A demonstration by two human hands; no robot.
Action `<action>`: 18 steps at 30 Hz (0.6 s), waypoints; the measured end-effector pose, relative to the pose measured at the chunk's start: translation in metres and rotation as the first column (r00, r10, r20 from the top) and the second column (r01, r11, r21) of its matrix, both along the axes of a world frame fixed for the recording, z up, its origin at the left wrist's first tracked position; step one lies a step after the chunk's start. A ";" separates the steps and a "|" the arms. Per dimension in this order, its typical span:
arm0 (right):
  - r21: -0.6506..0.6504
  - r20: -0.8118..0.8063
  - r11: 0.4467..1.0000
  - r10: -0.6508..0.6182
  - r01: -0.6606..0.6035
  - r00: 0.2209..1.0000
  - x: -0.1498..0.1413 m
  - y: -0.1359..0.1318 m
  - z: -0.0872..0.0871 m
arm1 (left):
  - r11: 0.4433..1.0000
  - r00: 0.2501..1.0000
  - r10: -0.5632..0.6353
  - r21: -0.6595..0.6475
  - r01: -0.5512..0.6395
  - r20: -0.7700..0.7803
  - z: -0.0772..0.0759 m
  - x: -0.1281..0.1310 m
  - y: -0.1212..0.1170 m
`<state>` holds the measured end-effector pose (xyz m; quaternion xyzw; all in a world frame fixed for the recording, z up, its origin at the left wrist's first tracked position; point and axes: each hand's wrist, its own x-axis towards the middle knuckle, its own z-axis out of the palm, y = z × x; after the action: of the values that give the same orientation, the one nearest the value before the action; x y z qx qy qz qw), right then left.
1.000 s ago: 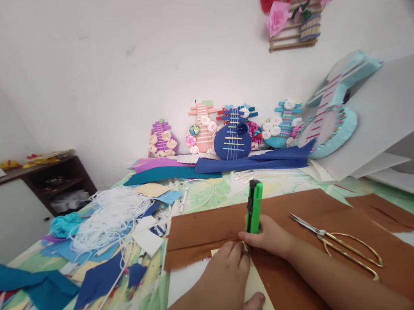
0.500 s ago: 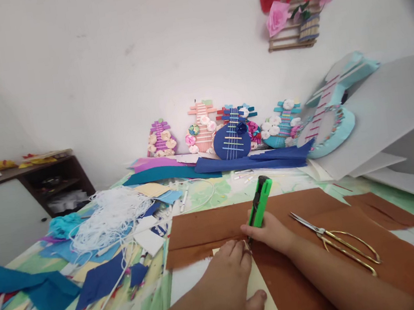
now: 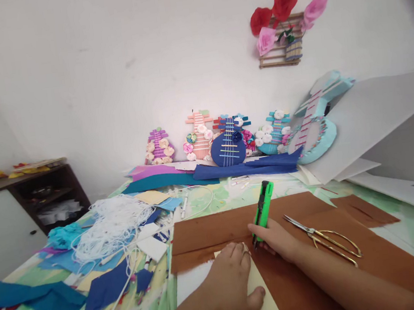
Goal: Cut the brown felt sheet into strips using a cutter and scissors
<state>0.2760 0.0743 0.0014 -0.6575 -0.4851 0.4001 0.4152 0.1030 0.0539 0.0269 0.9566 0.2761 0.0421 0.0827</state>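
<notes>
My left hand (image 3: 234, 282) lies flat with its fingers forward on a cream card (image 3: 265, 304), holding it down on brown sheet material (image 3: 291, 285). In my right hand (image 3: 276, 239) is a green utility knife (image 3: 264, 213), gripped upright with its tip down just right of the card's far corner. Whether the tip touches the brown sheet, I cannot tell. A white sheet (image 3: 192, 281) shows left of the card, partly under my left hand and forearm. Gold-handled scissors (image 3: 327, 241) rest on the brown sheet beyond my right forearm, blades pointing away to the left.
To the left lie a tangle of white cord (image 3: 112, 227), blue scraps (image 3: 104, 288) and a teal strip (image 3: 39, 296). Decorated lute-shaped crafts, including a navy one (image 3: 227, 147), stand along the wall. Large grey-white boards (image 3: 383, 118) lean at the right.
The knife tip has shifted slightly right, away from my left fingertips. My left hand still presses on the card. The camera view has tilted up and turned a little right.
</notes>
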 end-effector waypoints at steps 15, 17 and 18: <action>0.227 0.319 0.956 0.106 -0.184 0.942 -0.006 -0.005 0.007 | 0.999 1.000 -0.009 0.037 0.008 0.022 -0.008 0.000 0.003; 0.215 0.319 0.960 0.102 -0.176 0.942 -0.007 -0.005 0.007 | 0.999 1.000 -0.012 0.043 0.010 0.027 -0.008 0.000 0.004; 0.205 0.316 0.964 0.099 -0.170 0.943 -0.007 -0.004 0.007 | 0.999 1.000 -0.013 0.046 0.012 0.028 -0.008 0.000 0.004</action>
<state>0.2688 0.0702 0.0079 -0.6238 -0.6299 0.2634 0.3804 0.1028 0.0581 0.0186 0.9593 0.2681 0.0615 0.0647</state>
